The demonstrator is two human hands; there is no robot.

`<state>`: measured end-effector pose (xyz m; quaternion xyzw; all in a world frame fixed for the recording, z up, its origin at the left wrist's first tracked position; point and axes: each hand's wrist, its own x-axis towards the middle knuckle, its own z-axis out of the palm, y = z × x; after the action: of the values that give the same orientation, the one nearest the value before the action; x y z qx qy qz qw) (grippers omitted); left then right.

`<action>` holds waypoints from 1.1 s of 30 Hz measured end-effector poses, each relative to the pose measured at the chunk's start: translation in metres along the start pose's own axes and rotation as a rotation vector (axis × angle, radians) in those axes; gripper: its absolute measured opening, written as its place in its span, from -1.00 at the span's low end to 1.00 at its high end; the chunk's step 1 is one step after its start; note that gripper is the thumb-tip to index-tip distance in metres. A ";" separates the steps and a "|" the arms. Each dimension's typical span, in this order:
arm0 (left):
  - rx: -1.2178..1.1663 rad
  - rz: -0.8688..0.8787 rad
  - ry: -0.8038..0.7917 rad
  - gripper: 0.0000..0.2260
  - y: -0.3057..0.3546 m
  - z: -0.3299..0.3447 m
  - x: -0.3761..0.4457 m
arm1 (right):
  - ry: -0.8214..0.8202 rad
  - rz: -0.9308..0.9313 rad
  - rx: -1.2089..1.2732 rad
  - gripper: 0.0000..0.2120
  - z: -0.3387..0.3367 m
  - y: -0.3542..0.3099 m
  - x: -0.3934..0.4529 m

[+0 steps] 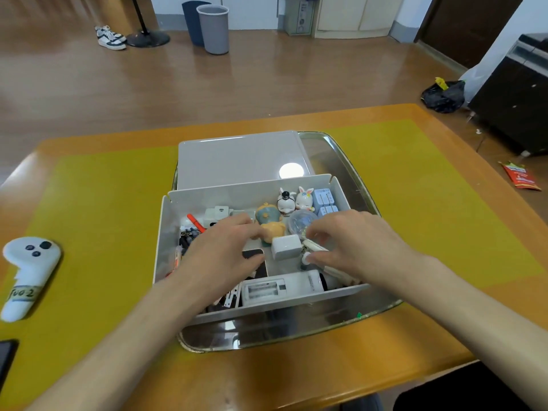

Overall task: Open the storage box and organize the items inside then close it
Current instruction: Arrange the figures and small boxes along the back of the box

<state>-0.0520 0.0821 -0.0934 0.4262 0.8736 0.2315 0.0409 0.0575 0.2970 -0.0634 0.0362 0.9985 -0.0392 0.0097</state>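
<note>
The grey storage box [166, 232] stands open on a metal tray [350, 161], and its lid [237, 155] lies flat behind it. Inside are two small rabbit figurines [296, 198], pale blue plugs [324, 200], a clear ball [299, 222], an orange and teal toy [268, 218], a white charger block [284, 247], a long white device [281, 287], pens and small dark parts at the left. My left hand [225, 250] is inside the box over a black flat item [252, 254], fingers spread. My right hand [355, 247] pinches a small white round piece [307, 258] near a cream-coloured stick.
The tray sits on a yellow-green mat [103, 203] on an orange table. A white controller [26, 271] lies at the left, and a dark phone edge [7, 360] shows at the lower left. Bins, shoes and a black bag are on the floor beyond.
</note>
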 end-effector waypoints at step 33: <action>0.270 0.076 -0.299 -0.69 -0.008 -0.005 -0.018 | 0.099 -0.075 -0.117 -0.87 0.011 0.034 -0.003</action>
<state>-0.0474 0.0624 -0.0951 0.4901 0.8641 0.0476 0.1040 0.0628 0.3294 -0.0774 0.0000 0.9990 0.0205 -0.0391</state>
